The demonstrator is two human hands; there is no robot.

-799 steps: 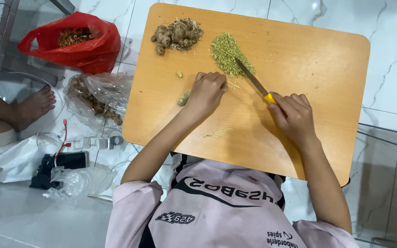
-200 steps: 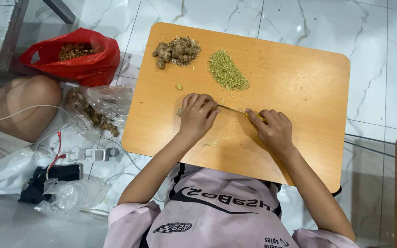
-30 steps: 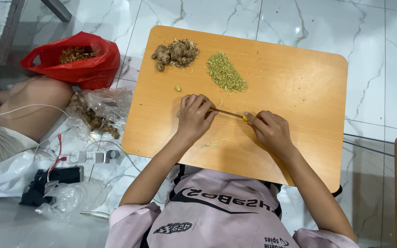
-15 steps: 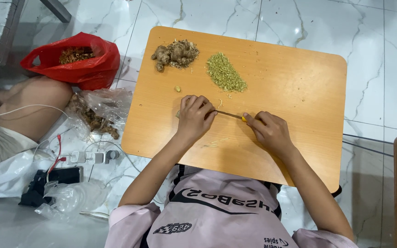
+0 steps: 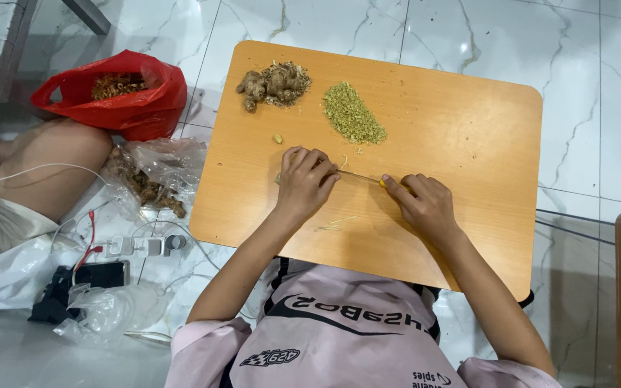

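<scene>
1. A thin knife [image 5: 359, 176] with a yellow handle is gripped by the right hand [image 5: 425, 207] at frame centre, on the wooden table [image 5: 461, 136].
2. The left hand [image 5: 303, 183] is curled over the blade's tip; what it holds cannot be told.
3. A red plastic bag [image 5: 120, 97] lies upper left, a clear bag [image 5: 156, 172] below it.

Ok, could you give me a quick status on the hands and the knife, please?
Left hand pressing down over the blade tip on the wooden board. Right hand gripping the knife. Chopped green pile and ginger roots sit clear, farther up.
</scene>
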